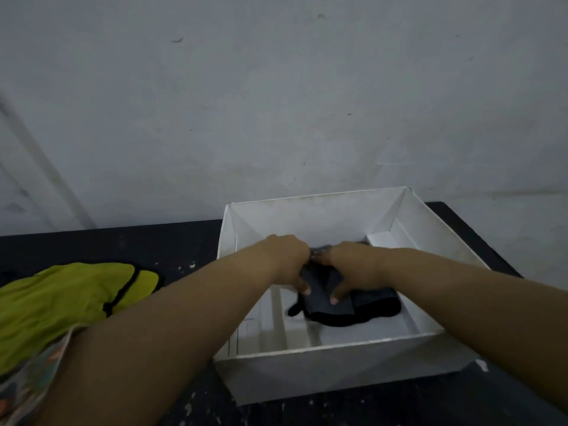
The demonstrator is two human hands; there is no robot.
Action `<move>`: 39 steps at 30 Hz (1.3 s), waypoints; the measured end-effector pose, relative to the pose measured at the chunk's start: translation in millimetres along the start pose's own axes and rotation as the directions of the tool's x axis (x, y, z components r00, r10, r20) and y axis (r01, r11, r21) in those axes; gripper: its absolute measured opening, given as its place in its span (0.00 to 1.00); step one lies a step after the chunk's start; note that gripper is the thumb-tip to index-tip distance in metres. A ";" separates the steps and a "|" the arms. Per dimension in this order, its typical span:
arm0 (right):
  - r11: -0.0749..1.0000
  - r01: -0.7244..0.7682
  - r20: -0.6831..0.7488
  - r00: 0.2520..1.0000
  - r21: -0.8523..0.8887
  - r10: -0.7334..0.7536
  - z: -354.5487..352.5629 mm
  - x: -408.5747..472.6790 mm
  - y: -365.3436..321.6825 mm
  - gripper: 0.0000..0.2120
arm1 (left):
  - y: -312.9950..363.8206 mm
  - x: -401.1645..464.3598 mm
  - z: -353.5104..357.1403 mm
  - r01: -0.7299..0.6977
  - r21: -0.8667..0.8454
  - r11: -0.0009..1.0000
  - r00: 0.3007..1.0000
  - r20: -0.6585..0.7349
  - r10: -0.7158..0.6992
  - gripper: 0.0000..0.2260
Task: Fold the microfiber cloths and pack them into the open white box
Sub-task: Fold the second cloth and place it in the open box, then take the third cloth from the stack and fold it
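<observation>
An open white box stands on a dark table. Inside it lies a folded dark grey cloth with black cloth under and beside it. Both my hands reach into the box. My left hand grips the grey cloth's left side, thumb on top. Gripping its right side, my right hand also has its thumb pressed on the fold. The two hands nearly touch at the cloth's far edge. A yellow-green cloth with black trim lies loose on the table to the left.
The dark, paint-flecked table runs up to a grey wall right behind the box. A patterned fabric shows at the lower left, under the yellow-green cloth. A white flap or card sits in the box's far right corner.
</observation>
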State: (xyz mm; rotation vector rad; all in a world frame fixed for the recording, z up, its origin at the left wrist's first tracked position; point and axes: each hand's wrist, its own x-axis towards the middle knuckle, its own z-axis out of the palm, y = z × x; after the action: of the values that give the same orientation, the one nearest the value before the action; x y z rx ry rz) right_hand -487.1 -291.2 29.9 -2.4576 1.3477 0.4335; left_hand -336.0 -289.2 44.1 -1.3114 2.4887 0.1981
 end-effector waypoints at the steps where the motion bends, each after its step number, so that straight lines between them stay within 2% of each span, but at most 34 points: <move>1: 1.000 0.003 0.017 1.000 -0.021 -0.003 2.6 2.3 2.0 0.41 | 1.1 1.4 1.3 0.002 0.069 0.998 1.000 0.004 -0.002 0.21; 5: 0.998 0.012 0.057 0.998 -0.060 -0.009 5.3 5.1 4.6 0.44 | 0.8 4.0 4.7 0.013 0.205 0.979 0.999 0.029 -0.019 0.22; 10: 1.000 -0.011 0.040 0.999 0.025 0.010 0.2 0.3 6.4 0.42 | -2.1 4.4 2.8 -0.003 0.169 0.986 0.998 0.060 -0.007 0.24; 13: 0.986 -0.011 -0.028 0.999 0.164 0.015 -11.0 -3.9 7.4 0.37 | -8.4 3.9 -5.1 0.025 -0.038 0.999 1.000 0.004 -0.025 0.21; 16: 0.936 -0.018 -0.227 0.968 0.351 0.104 -24.9 -10.4 11.5 0.29 | -13.8 1.2 -11.5 0.004 -0.327 0.945 0.987 -0.148 -0.056 0.13; 19: 0.796 0.013 -0.355 0.899 0.605 0.255 -38.2 -25.8 11.3 0.17 | -13.3 -2.2 -18.8 -0.090 -0.511 0.855 0.944 -0.319 -0.091 0.08; 22: 0.690 0.047 -0.403 0.839 0.723 0.365 -48.5 -42.2 2.5 0.13 | -8.8 -11.2 -30.1 -0.196 -0.642 0.741 0.897 -0.423 -0.129 0.06; 24: 0.674 0.068 -0.433 0.812 0.736 0.391 -53.6 -48.8 -6.3 0.11 | -9.8 -19.6 -38.8 -0.229 -0.650 0.725 0.874 -0.465 -0.140 0.06; 30: 0.709 0.105 -0.517 0.760 0.697 0.395 -63.0 -51.0 -52.3 0.09 | -27.6 -71.4 -51.9 -0.215 -0.545 0.810 0.839 -0.527 -0.132 0.06; 39: 0.759 0.198 -0.618 0.719 0.621 0.318 -71.7 -38.3 -153.7 0.07 | -72.7 -160.3 -28.0 -0.162 -0.474 0.866 0.801 -0.575 -0.165 0.07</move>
State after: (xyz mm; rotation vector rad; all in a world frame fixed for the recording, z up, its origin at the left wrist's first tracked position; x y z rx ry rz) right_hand -367.7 -212.2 128.6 -1.9756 1.4804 -0.9449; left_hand -197.7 -213.3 127.1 -1.8153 3.1097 0.5419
